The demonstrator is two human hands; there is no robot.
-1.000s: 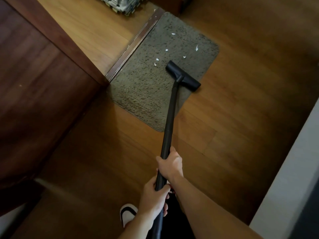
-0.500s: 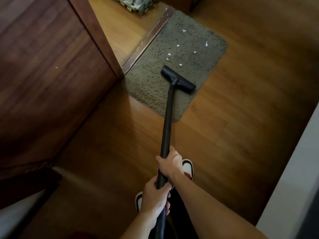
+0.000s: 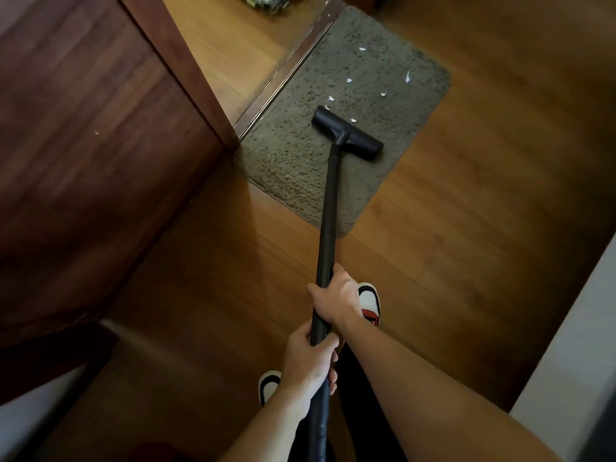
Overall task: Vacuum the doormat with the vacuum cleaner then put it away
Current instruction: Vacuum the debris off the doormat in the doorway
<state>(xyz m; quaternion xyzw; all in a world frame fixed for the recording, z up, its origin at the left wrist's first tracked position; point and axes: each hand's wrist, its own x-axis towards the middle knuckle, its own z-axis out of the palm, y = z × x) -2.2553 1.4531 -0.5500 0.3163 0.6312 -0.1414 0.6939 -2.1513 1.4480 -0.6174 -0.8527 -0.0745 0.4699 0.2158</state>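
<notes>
Head view: one grey-green shaggy doormat [image 3: 350,135] lies on the wooden floor [image 3: 483,228] beside the door [image 3: 100,145]. One black vacuum cleaner [image 3: 346,133] rests mid-mat, both hands, left [image 3: 308,365] and right [image 3: 336,300], wrapped around its tube. Six white scraps [image 3: 349,80] dot the mat beyond its head.

Black vacuum cleaner [image 3: 328,208] nozzle rests on the grey doormat [image 3: 333,105] among white scraps [image 3: 349,80].

I'm getting one head view, looking steeply down and forward from standing height: hands [image 3: 333,301] near, mat [image 3: 336,168] farther off on the floor [image 3: 466,261].
</notes>
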